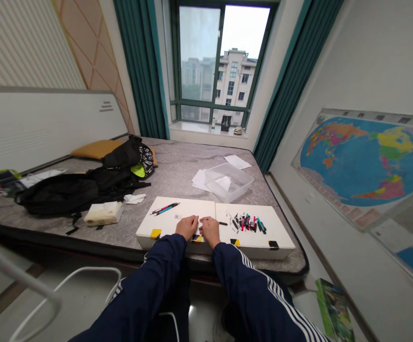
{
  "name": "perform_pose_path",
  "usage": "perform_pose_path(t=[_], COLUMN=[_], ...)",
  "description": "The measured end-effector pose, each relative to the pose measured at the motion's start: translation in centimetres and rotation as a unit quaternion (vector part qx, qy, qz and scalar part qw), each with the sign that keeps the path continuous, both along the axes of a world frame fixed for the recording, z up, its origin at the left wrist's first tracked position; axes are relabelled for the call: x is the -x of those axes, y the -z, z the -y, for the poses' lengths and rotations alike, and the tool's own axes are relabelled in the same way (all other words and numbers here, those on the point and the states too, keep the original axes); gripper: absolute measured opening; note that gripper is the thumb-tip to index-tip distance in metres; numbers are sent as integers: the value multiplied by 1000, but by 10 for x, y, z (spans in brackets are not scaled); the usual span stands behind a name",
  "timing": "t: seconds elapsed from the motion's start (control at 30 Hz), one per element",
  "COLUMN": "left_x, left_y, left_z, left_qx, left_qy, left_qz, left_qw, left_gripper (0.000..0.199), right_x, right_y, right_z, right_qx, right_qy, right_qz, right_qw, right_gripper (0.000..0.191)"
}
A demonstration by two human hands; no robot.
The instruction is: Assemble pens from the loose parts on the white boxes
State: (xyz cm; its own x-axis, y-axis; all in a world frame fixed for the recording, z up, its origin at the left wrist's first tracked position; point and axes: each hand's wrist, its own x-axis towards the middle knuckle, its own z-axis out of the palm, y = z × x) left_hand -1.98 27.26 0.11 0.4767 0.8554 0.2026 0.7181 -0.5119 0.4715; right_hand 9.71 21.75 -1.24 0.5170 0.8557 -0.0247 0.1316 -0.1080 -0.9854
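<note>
My left hand [187,227] and my right hand [209,230] are close together over the front of two white boxes, near the seam between them. The fingers of both are curled together, and whatever they hold is too small to make out. On the left white box [199,207] lie a few assembled pens [165,209], side by side. The right white box [277,221] bears a pile of pen parts [249,222], black, red and teal, with small clear and dark bits at its left. A single black piece [223,223] lies just right of my right hand.
Behind the boxes, a clear plastic bin [229,183] stands on the grey mattress [177,161] by white papers [199,179]. At left are a tissue pack [103,213] and a black backpack [60,192]. A white metal frame [81,270] stands at the lower left.
</note>
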Motion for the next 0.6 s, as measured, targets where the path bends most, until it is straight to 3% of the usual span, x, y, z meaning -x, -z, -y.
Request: perform_pose_path(t=[0.13,0.2,0.27,0.43,0.6], left_x=[12,21,31,53,62], left_y=[-12,-18,-19,2,14], left_z=[-16,-26,-36,-54,-54], left_qx=[-36,-140,-205,-156,-166], left_qy=[52,-6,-99,-132,-147], left_qz=[-22,-15,-32,-126,-114], left_qw=[998,990,973,971,968], left_gripper=[35,33,46,52,46], right_x=[-2,-3,-3,-4,-5], right_y=[-2,-4,-7,-9,-8], right_z=[1,2,3,4,4], right_qx=[-15,-28,-32,-27,-23], right_qy=[-17,-28,-30,-34,-38], right_qz=[66,126,169,202,208], right_qw=[998,991,985,978,977], right_gripper=[33,44,49,50,49])
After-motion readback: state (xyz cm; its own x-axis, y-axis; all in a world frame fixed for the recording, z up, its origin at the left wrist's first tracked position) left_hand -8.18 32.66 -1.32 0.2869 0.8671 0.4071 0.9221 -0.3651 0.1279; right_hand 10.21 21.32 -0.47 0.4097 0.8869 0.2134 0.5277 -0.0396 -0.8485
